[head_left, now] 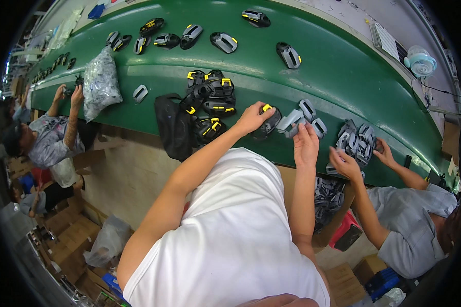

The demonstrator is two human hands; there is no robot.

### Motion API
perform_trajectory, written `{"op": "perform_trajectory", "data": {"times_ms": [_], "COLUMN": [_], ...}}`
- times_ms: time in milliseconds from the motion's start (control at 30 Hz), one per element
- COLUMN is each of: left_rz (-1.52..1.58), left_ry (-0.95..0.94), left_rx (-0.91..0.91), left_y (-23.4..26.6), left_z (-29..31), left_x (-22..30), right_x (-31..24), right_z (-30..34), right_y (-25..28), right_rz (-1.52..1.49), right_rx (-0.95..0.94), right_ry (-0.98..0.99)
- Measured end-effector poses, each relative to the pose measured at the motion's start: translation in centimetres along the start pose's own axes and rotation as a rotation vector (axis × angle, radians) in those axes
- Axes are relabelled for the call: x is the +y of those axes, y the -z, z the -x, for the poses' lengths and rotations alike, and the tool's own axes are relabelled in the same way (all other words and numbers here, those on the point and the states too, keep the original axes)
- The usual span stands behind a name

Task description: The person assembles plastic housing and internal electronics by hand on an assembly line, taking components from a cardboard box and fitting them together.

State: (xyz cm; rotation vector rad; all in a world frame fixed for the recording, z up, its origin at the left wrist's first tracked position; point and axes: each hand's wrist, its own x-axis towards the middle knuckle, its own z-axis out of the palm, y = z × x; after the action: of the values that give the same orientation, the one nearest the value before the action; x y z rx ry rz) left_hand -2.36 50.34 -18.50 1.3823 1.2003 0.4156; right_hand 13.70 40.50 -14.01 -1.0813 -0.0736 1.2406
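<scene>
Black-and-yellow rounded plastic piece: over the long green table, gripped by the left hand; looks light, stiff.
Long grey plastic cover: I see the right hand pinching it; maybe slippery, hold its edges.

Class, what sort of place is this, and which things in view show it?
Probably a factory assembly workshop: similar grey-and-black pieces lie spread along a long green bench, co-workers handle items at the same bench, and cardboard boxes stand below.

Bright centre, bent edges; black corners
</scene>
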Motion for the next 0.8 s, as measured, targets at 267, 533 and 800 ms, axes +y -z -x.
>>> {"op": "perform_trajectory", "data": {"times_ms": [267,533,800], "left_rz": [0.271,0.404,0.128], "left_ry": [-0.031,0.047,-0.306], "left_rx": [-0.123,-0.203,-0.073], "left_y": [0.9,1.5,2.9], "left_z": [1.9,3.5,4.8], "left_x": [4.5,5.2,6.7], "right_x": [0.8,-0.2,-0.5], "right_z": [1.8,1.9,2.9], "right_y": [-3.6,-4.2,-5.2], "right_rz": [0.320,0.354,0.401], "right_rx": [-0.005,-0.033,-0.190], "right_ry": [0.105,0.135,0.030]}}
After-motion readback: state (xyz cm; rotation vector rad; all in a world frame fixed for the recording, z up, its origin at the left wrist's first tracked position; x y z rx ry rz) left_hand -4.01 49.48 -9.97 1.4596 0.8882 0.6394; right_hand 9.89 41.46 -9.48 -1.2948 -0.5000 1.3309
